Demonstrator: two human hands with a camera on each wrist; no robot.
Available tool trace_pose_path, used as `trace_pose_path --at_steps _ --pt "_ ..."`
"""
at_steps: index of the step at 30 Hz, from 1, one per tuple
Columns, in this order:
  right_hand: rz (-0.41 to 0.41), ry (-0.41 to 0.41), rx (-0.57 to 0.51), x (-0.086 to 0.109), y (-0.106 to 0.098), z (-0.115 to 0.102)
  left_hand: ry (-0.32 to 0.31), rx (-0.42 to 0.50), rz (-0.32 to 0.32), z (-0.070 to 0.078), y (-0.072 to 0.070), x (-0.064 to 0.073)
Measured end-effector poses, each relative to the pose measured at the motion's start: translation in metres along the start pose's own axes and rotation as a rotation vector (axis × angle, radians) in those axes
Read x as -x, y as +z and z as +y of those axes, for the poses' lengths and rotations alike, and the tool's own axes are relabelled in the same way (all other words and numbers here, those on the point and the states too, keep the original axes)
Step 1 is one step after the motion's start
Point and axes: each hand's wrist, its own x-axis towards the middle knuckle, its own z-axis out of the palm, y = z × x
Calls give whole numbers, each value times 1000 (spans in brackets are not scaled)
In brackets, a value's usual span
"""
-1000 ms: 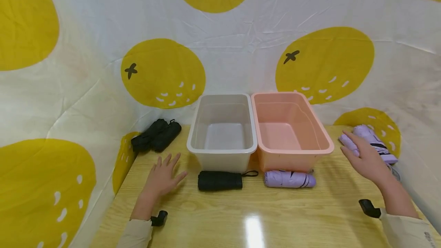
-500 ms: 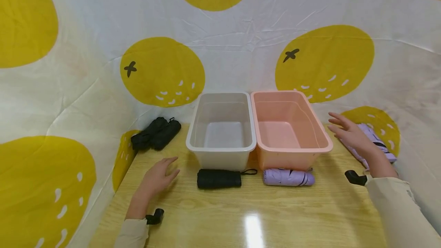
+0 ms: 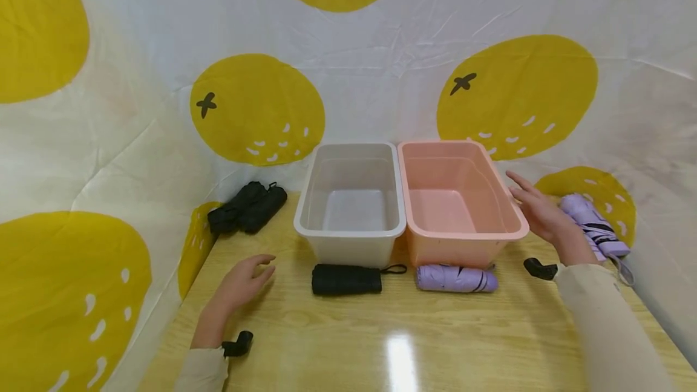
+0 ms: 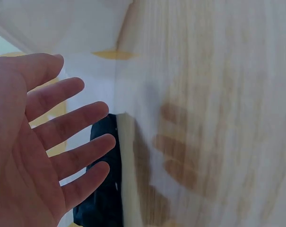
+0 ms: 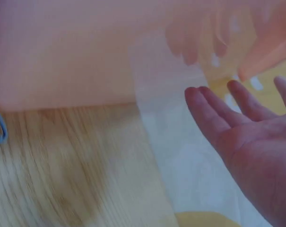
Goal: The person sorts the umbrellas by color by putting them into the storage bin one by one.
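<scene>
My right hand [image 3: 544, 213] is beside the right rim of the pink bin [image 3: 463, 245], fingers extended and nothing held. In the right wrist view the same hand [image 5: 256, 142] lies palm up in front of the bin's side wall [image 5: 62, 61]. My left hand [image 3: 239, 283] hovers over the table's left part, its fingers loosely bent. Spread fingers and a bare palm show on that hand [image 4: 43, 137] in the left wrist view. A black folded umbrella [image 3: 346, 280] lies in front of the off-white bin [image 3: 348, 247]; a lilac folded umbrella [image 3: 454, 278] lies before the pink one.
More black folded umbrellas [image 3: 247, 207] lie at the back left corner. Further lilac umbrellas [image 3: 593, 222] are at the right edge, partly behind my right arm. Both bins stand side by side against a white cloth [image 3: 370, 101] printed with yellow fruit.
My right hand has moved left from the lilac umbrellas at the right edge to the pink bin's side. My left hand has drawn back slightly, its fingers less spread.
</scene>
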Motion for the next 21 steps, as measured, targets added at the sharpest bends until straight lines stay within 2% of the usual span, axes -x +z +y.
trace_pose_path --at_steps 2,4,9,15,18,21 --pt "-41 -14 -89 -2 2 1 -4 -10 -1 -2 -1 0" --pt "-58 -26 -122 -4 4 1 9 -51 12 -4 -2 0" --pt "-44 -8 -186 -7 9 -1 25 -169 63 -8 -9 -1" --pt "-103 -2 -299 -11 3 2 21 -197 93 -10 -20 -9" --pt "-110 -4 -311 -15 -1 3 33 -210 113 -13 -26 -16" --pt "-88 2 -291 -20 -4 5 63 -261 126 -17 -31 -23"
